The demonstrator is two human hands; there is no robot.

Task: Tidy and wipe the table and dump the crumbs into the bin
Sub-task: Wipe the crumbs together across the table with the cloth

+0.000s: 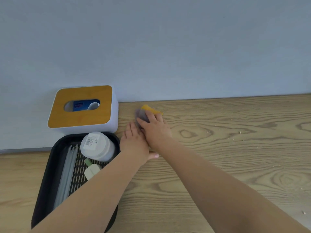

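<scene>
Right hand [154, 126] presses flat on a grey-and-yellow cloth [148, 110] on the crumb-strewn wood table [218, 165]; left hand [134, 142] lies open beside.

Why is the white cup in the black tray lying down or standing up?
Lying down. The white cup rests tipped on its side in the black tray, its round barcode-stickered bottom facing the camera.
</scene>
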